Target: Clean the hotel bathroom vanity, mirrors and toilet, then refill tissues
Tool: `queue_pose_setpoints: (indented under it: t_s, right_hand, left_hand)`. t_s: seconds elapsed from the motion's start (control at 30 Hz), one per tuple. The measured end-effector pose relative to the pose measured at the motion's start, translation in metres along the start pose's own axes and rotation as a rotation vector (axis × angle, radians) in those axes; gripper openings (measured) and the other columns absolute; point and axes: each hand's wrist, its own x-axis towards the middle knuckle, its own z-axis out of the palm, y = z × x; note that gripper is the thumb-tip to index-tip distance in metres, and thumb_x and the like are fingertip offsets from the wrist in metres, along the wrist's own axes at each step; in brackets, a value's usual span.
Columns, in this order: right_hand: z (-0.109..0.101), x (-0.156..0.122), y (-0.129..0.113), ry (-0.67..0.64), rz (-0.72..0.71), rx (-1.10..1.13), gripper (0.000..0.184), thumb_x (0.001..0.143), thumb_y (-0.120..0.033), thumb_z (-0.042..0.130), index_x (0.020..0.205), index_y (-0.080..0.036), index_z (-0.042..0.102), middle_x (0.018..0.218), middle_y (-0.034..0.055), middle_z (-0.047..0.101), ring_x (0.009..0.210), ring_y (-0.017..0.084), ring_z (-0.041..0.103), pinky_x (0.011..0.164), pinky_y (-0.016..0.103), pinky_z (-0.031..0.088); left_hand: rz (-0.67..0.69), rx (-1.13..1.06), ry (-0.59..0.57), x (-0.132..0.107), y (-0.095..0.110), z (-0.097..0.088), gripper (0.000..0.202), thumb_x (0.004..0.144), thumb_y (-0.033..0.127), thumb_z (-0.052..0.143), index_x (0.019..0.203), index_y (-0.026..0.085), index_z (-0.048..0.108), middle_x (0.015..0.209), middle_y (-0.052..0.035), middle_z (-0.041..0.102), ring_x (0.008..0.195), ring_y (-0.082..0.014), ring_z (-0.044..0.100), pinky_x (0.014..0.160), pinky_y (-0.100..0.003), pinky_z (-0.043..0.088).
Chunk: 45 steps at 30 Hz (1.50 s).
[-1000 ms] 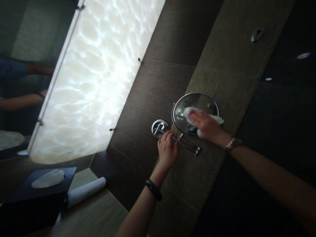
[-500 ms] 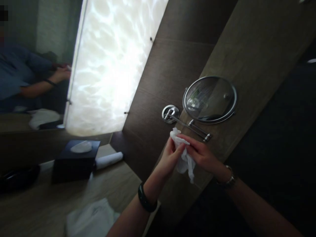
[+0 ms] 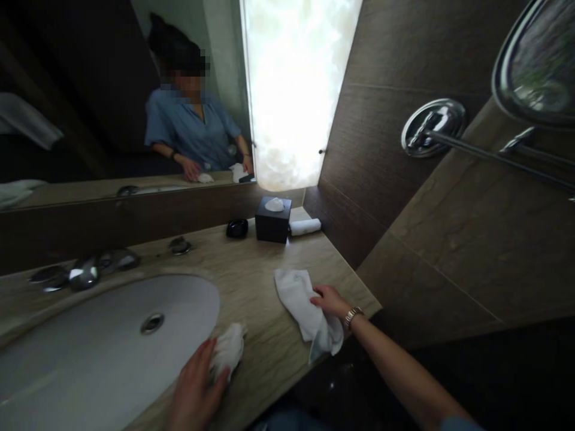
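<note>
My left hand (image 3: pixel 195 383) is low over the counter beside the basin, its thumb and fingers around a crumpled white tissue (image 3: pixel 230 348). To the right, my right hand (image 3: pixel 330 300), with a metal watch on the wrist, has its fingers curled onto a white cloth towel (image 3: pixel 294 296). The towel lies loosely spread on the counter, one end drooping at the front edge. My right fingertips are partly hidden against the cloth.
A white oval basin (image 3: pixel 112 347) with a metal faucet (image 3: pixel 84 274) is at the left. Toward the back stand a dark tissue box (image 3: pixel 272 224), a black dish (image 3: pixel 236 228) and a rolled white towel (image 3: pixel 305 227). A round mirror on a metal arm (image 3: pixel 489 157) juts from the right wall.
My hands have come apart and dropped from near the round mirror to the counter. The tissue both held is now at my left hand; my right touches the towel. The view has swung left.
</note>
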Motion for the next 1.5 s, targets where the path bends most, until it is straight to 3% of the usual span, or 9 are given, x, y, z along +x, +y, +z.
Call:
queue_pose_setpoints:
  t_s: [0.1,0.23,0.37,0.53,0.67,0.8,1.0,1.27,1.5]
  right_hand:
    - [-0.002,-0.021,-0.031,0.000,-0.043,0.173,0.017,0.081,-0.030,0.063,0.090,-0.016,0.064,0.088,0.0034,0.068,0.082,0.018,0.062,0.077,0.029,0.049]
    - [-0.043,-0.069,-0.093,-0.102,-0.279,0.493,0.027,0.080,-0.042,0.069,0.092,-0.018,0.064,0.089,0.0010,0.066,0.081,0.016,0.060,0.074,0.026,0.048]
    - [-0.112,-0.119,-0.103,0.239,-0.270,0.635,0.030,0.079,-0.046,0.074,0.090,-0.022,0.062,0.083,-0.0019,0.063,0.068,0.011,0.055,0.060,0.021,0.044]
    - [-0.135,-0.145,-0.022,0.678,-0.025,0.630,0.040,0.078,-0.056,0.070,0.098,-0.023,0.058,0.086,0.0015,0.066,0.068,0.015,0.058,0.058,0.024,0.048]
    - [-0.084,-0.140,0.049,0.382,0.016,0.156,0.037,0.079,-0.044,0.064,0.107,-0.020,0.063,0.094,0.0070,0.071,0.083,0.024,0.066,0.079,0.037,0.054]
    - [-0.055,-0.114,0.077,0.149,-0.080,-0.140,0.030,0.092,-0.033,0.052,0.113,-0.021,0.069,0.109,0.0097,0.073,0.099,0.024,0.068,0.092,0.039,0.051]
    - [-0.064,-0.020,0.074,0.291,0.034,-0.467,0.026,0.094,-0.022,0.051,0.112,-0.013,0.068,0.122,0.0175,0.065,0.115,0.028,0.057,0.098,0.041,0.045]
    - [-0.038,-0.052,0.114,0.327,0.151,-0.686,0.025,0.095,-0.041,0.056,0.095,-0.017,0.065,0.113,0.0136,0.061,0.106,0.030,0.055,0.085,0.040,0.042]
    - [-0.038,-0.050,0.096,0.426,0.263,-0.371,0.016,0.085,-0.031,0.060,0.075,-0.020,0.054,0.080,0.0063,0.061,0.080,0.023,0.057,0.073,0.034,0.043]
  left_hand:
    - [-0.046,-0.258,-0.027,0.003,0.070,0.021,0.075,0.073,0.057,0.063,0.131,0.011,0.053,0.141,-0.0234,0.056,0.130,-0.0391,0.053,0.108,-0.061,0.042]
    - [-0.112,-0.927,-0.459,0.027,0.184,0.059,0.085,0.063,0.049,0.083,0.134,0.015,0.050,0.133,-0.0186,0.061,0.112,-0.0291,0.065,0.089,-0.038,0.056]
    - [-0.146,-1.175,-0.765,0.048,0.229,0.059,0.049,0.069,0.046,0.084,0.101,0.013,0.069,0.090,-0.0087,0.074,0.075,-0.0163,0.067,0.069,-0.025,0.054]
    - [0.063,-0.580,-0.419,0.141,0.220,0.046,0.046,0.084,0.052,0.062,0.108,0.012,0.068,0.097,-0.0111,0.074,0.077,-0.0208,0.069,0.067,-0.031,0.056]
    - [0.175,-0.235,-0.276,0.200,0.203,0.068,0.047,0.076,0.022,0.068,0.119,0.006,0.065,0.123,-0.0226,0.067,0.119,-0.0376,0.060,0.105,-0.053,0.045]
    - [0.303,-0.054,-0.286,0.139,0.156,0.091,0.048,0.075,0.018,0.066,0.123,0.010,0.066,0.135,-0.0213,0.061,0.132,-0.0382,0.050,0.117,-0.057,0.031]
    - [0.569,0.331,-0.707,0.007,0.071,0.088,0.051,0.078,0.016,0.060,0.127,0.027,0.067,0.142,-0.0095,0.060,0.133,-0.0363,0.050,0.115,-0.067,0.031]
    - [0.195,0.438,-0.150,0.110,0.063,0.067,0.054,0.089,0.029,0.052,0.135,0.000,0.054,0.141,-0.0269,0.052,0.131,-0.0398,0.045,0.109,-0.056,0.038]
    - [-0.023,0.178,-0.242,0.148,0.065,0.075,0.008,0.076,0.020,0.056,0.081,0.015,0.059,0.083,-0.0114,0.063,0.091,-0.0320,0.061,0.085,-0.044,0.047]
